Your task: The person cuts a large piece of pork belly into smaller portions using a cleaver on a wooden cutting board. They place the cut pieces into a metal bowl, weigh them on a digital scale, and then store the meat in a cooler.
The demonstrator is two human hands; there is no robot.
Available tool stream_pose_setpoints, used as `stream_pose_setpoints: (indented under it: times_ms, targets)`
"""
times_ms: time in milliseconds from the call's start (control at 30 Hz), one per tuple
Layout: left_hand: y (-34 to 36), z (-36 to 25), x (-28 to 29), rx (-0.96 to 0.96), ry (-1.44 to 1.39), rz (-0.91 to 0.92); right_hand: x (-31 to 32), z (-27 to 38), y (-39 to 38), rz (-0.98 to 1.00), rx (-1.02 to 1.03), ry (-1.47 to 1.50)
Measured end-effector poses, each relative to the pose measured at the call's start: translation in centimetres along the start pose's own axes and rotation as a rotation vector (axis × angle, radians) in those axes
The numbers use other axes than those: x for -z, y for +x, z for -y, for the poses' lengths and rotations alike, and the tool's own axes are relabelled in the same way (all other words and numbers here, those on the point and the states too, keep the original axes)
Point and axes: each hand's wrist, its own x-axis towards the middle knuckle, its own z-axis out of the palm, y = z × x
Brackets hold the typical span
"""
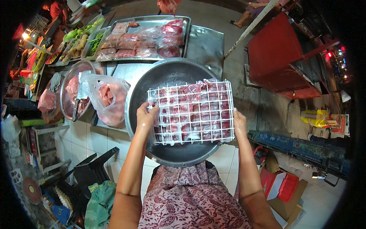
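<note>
A white wire rack [192, 110] is held level between my two hands, over a wide dark metal basin [139, 89]. Dark red meat packed in clear plastic [206, 126] shows through its grid. My left hand [147, 117] grips the left edge, thumb on top and fingers partly hidden beneath. At the opposite edge, my right hand [239, 121] holds the rack with its fingertips at the wires. Most of the basin's inside is hidden by the rack.
Left of the basin are a plastic bag of pink meat [110, 110], a knife [77, 105] and a round meat tub [65, 86]. Behind, a metal tray [187, 28] holds bagged meat beside vegetables [78, 40]. A red cabinet [274, 53] stands right; a black stool [93, 168] lies lower left.
</note>
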Motion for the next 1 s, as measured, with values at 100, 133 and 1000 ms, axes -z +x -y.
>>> stream_pose_setpoints:
  times_ms: [100, 133, 1000]
  targets:
    - [-0.3, -0.6, 0.5, 0.01, -0.126, 0.03, -0.2, 1.4, -1.3, -0.021, -0.012, 0.024]
    - [-0.2, -0.8, 0.7, 0.01, -0.082, -0.005, -0.3, 1.9, -1.8, 0.018, -0.047, -0.079]
    - [-6.4, -10.5, 2.5, -0.169, 0.009, -0.019, -1.3, 2.7, -3.6, 0.151, -0.44, 0.348]
